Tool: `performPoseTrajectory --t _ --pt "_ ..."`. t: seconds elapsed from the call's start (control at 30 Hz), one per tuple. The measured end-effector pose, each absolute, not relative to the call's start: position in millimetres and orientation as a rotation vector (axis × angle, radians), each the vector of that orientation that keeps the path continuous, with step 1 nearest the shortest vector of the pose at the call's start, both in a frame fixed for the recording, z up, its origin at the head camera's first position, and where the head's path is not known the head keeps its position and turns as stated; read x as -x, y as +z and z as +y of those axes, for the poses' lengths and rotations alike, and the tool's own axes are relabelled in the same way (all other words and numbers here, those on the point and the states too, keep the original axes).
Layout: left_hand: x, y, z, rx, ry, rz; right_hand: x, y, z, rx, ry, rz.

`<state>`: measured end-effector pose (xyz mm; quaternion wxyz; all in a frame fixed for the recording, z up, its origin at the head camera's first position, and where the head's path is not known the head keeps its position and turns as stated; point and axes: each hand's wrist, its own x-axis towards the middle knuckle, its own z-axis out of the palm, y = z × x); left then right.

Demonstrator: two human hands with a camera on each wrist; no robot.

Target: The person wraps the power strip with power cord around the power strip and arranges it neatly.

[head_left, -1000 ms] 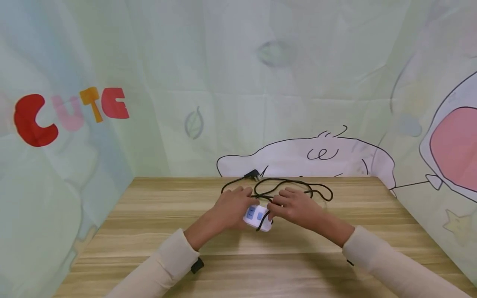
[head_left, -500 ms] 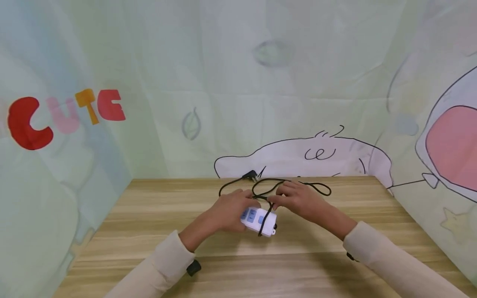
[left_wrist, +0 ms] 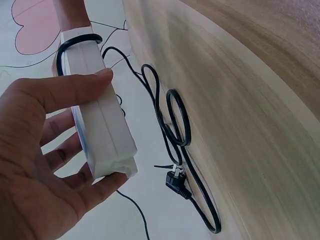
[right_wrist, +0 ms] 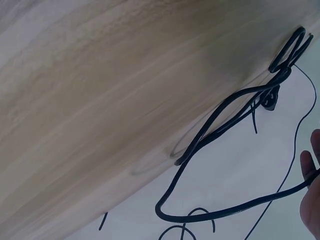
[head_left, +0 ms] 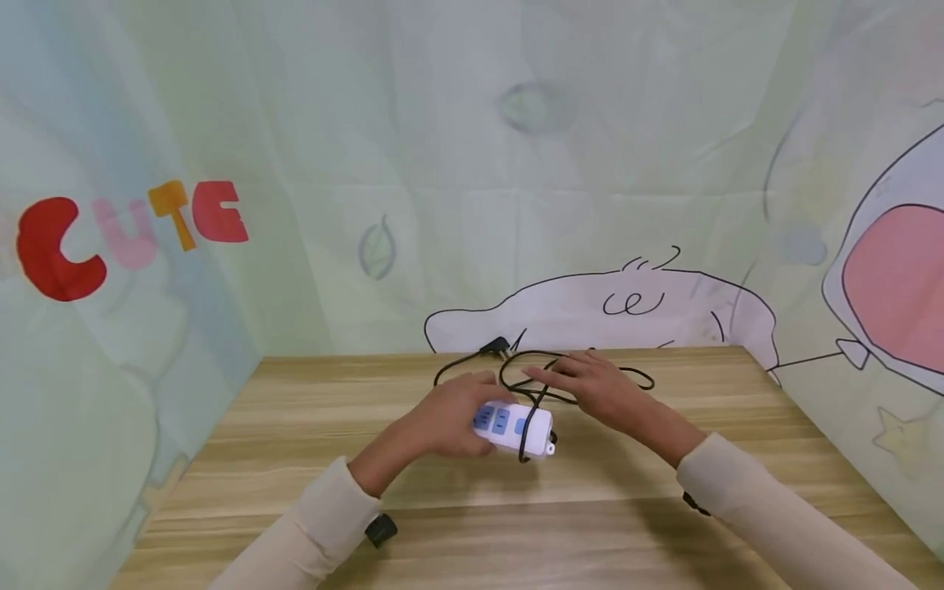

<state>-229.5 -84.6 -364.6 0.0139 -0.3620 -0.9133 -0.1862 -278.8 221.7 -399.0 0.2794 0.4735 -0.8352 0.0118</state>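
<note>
White oblong plastic power strip (head_left: 511, 428): here it is, just below the head view's centre towards half past five, seemingly lifted off the pale wood-grain tabletop (head_left: 479, 524).
Left hand (head_left: 446, 419): at the strip's nine o'clock end, thumb and curled fingers clasping it, opened only as wide as its body.
Right hand (head_left: 605, 393): up at two o'clock from the strip; we see fingers bent in, nearly closed, the thin black cord (left_wrist: 187, 120) running into them, the exact pinch hidden from us.
Cord: one band circles near the strip's three o'clock end, and slack loops lie towards one o'clock.
Black angled plug with metal pins (head_left: 496, 347): between eleven and twelve o'clock from the strip, neither hand on it.
Step in hand: winding, we judge, with a first turn on and plenty of length left.
Next move: in our view it calls for a steady left hold while the right brings cord across and under, taut, so the band doesn't slide off.
Writing: big red, pink and orange letters (head_left: 40, 250) between nine and ten o'clock on the pale green printed backdrop (head_left: 457, 147), and we read "CUTE"; no brand or label legible on strip or plug.
</note>
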Motion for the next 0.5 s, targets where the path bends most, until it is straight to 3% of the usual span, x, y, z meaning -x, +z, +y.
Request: performPoseTrajectory --t 0.5 --pt "234 -367 -73 0.978 -0.612 -2.732 275 -413 202 -0.989 0.075 -2.464"
